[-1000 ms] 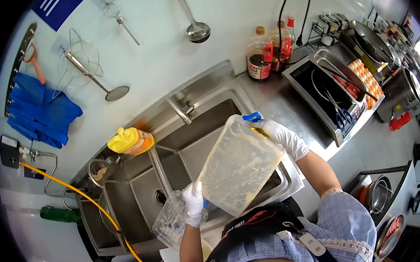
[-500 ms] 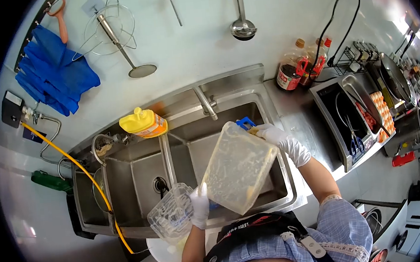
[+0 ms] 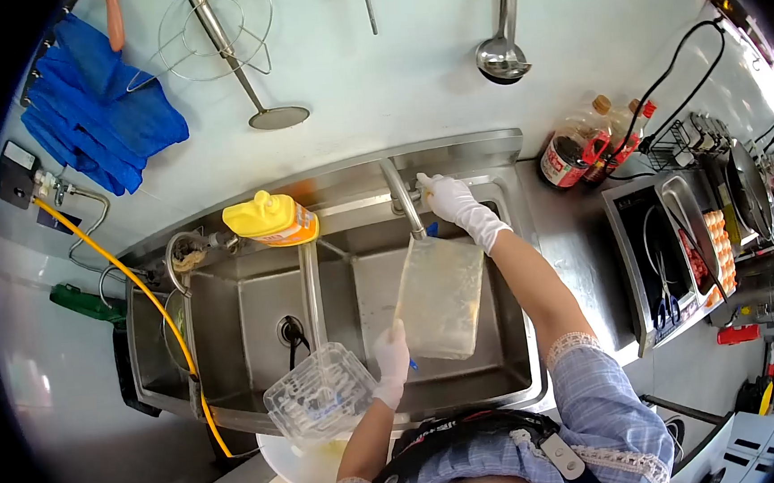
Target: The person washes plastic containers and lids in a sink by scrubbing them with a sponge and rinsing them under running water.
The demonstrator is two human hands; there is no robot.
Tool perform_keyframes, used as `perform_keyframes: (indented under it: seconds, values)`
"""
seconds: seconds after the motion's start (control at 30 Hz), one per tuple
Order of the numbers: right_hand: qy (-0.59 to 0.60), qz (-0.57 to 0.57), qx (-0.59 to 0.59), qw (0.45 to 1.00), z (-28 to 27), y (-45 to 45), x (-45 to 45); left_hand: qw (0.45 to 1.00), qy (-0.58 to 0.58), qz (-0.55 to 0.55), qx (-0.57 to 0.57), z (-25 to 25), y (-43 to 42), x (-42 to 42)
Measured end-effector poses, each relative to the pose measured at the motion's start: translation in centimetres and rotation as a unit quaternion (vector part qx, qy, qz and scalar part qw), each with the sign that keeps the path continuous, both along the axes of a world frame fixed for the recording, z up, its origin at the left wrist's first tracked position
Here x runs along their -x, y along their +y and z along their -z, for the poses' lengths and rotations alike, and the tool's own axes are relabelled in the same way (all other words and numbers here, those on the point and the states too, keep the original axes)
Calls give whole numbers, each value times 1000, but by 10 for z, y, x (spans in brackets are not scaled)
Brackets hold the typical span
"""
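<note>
A translucent rectangular container (image 3: 442,299) is tilted over the right basin of the steel sink (image 3: 376,283). My gloved left hand (image 3: 392,360) is closed on its lower left edge. Just above the container is the faucet spout (image 3: 402,196). My gloved right hand (image 3: 452,203) is off the container, at the faucet's base, its fingers closed around something there that they hide. Beside my left hand, a clear ribbed plastic tray (image 3: 318,392) lies across the sink's front edge. Bits of blue show behind the container.
A yellow jug (image 3: 271,219) stands at the sink's back edge. Under the clear tray is a white bowl (image 3: 295,463). A yellow hose (image 3: 163,311) crosses the left side. Sauce bottles (image 3: 569,152) and a cooktop (image 3: 644,259) are on the right.
My right hand has let go of the container's upper right corner and moved up to the faucet. The container has come under the spout, still in my left hand. The view has shifted.
</note>
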State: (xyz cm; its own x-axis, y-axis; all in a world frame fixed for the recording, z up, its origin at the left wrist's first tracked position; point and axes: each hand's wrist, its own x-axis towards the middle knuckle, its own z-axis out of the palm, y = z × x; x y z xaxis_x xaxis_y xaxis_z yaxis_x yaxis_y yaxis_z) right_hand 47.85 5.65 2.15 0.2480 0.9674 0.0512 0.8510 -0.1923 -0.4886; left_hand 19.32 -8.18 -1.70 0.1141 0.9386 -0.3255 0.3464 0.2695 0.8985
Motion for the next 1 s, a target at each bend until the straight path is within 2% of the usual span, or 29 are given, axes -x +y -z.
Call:
perform_keyframes:
  seconds: [0.03, 0.1, 0.2, 0.53, 0.73, 1.0]
  values:
    - [-47, -18, 41, 998, 4, 8, -1, 1000, 1, -6, 9, 0, 1, -1]
    - [-72, -29, 29, 997, 10, 20, 2, 1000, 4, -14, 20, 4, 2, -1]
    - [-172, -57, 12, 983, 15, 27, 2, 999, 22, -23, 8, 13, -1, -2]
    - [-211, -53, -75, 973, 27, 11, 9, 1000, 3, -28, 11, 23, 4, -1]
    - [-266, -103, -55, 957, 32, -3, 10, 999, 3, -32, 1, 21, 9, -4]
    - [-313, -111, -49, 942, 31, -7, 12, 1000, -5, -28, 1, 26, 13, -5]
